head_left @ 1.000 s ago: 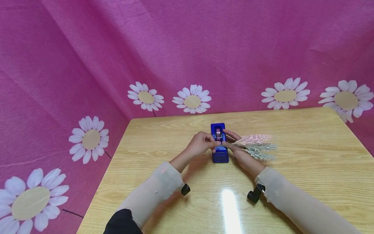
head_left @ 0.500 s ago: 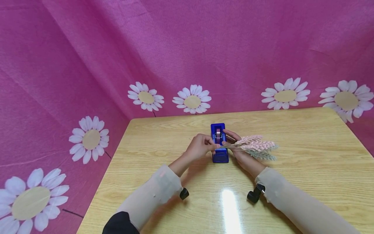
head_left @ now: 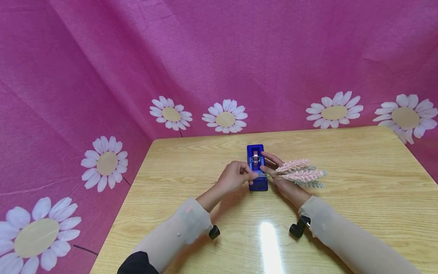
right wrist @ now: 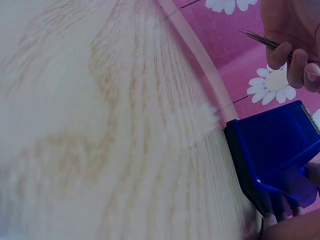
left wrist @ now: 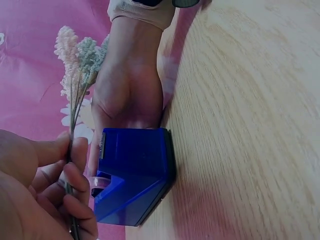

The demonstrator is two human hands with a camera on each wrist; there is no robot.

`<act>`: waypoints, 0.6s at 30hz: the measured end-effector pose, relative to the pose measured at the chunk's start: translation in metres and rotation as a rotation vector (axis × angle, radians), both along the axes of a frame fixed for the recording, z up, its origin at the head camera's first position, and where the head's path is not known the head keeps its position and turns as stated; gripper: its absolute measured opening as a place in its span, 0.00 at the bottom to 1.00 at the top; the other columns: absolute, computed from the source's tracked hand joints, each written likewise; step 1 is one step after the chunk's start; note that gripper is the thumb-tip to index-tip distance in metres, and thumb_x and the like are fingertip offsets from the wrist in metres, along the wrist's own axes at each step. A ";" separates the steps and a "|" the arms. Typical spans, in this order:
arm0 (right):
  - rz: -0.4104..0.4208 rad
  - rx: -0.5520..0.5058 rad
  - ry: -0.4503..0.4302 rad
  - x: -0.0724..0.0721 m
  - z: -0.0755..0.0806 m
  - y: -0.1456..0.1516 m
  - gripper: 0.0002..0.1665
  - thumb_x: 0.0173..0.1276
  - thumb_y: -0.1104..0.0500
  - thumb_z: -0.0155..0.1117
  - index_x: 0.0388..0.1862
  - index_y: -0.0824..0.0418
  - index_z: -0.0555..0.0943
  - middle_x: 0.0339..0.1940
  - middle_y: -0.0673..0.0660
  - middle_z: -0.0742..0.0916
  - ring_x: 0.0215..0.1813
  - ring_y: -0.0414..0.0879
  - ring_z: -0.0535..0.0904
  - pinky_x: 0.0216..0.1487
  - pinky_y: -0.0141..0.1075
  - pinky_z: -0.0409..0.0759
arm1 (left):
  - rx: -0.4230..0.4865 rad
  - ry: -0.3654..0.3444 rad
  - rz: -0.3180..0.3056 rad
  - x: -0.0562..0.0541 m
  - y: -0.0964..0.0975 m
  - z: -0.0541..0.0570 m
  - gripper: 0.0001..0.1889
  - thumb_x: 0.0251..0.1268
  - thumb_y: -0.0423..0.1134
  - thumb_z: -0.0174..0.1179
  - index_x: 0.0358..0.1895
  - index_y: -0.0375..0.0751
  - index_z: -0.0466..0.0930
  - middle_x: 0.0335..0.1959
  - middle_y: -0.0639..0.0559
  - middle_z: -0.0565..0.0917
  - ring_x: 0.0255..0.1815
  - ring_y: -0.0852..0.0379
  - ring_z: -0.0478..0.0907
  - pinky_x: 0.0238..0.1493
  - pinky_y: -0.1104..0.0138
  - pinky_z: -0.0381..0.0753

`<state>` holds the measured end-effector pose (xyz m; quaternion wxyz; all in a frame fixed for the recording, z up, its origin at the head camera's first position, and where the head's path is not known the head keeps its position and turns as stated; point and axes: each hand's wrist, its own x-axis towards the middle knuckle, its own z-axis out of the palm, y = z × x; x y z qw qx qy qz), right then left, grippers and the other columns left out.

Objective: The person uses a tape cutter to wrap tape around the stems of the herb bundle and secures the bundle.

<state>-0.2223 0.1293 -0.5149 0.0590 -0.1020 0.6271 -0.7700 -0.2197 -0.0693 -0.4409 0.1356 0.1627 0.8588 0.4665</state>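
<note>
Along the bench's left edge hangs a magenta cloth (head_left: 68, 114) printed with white daisies (head_left: 106, 163); it continues behind the far edge too. From the near left comes a pale left sleeve (head_left: 178, 224), with a small black device (head_left: 214, 232) at its cuff.

Then the left hand (head_left: 236, 177), out over the far half of the bench, roughly midway between its left and right edges. It grasps the thin stems (left wrist: 74, 112) of a small bunch, thumb against curled fingers; their bare ends poke out past the fingers in the right wrist view.

Next is a blue tape dispenser (head_left: 258, 185), upright on the bench, closer to the far edge than the near one, its long sides running from far to near. It carries a tape roll (head_left: 255, 160), and a toothed cutter (right wrist: 311, 117) lines its upper edge. The stems cross above it.

At its right side the right hand (head_left: 285, 186) grasps the dispenser, thumb and fingers against it. Above that hand and wrist spread the bunch's pink flower heads (head_left: 301, 175) and grey-green ones (head_left: 313, 184), pointing toward the bench's right edge. A pale right sleeve (head_left: 356, 236), also with a black device (head_left: 298, 228), slants toward the near right corner.
</note>
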 end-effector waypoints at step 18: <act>-0.061 0.008 -0.025 -0.007 -0.005 -0.004 0.35 0.79 0.68 0.54 0.81 0.70 0.56 0.80 0.70 0.64 0.80 0.63 0.58 0.75 0.48 0.57 | 0.094 -0.164 -0.149 -0.013 -0.010 0.007 0.05 0.73 0.30 0.63 0.38 0.33 0.87 0.30 0.45 0.90 0.29 0.43 0.80 0.31 0.61 0.82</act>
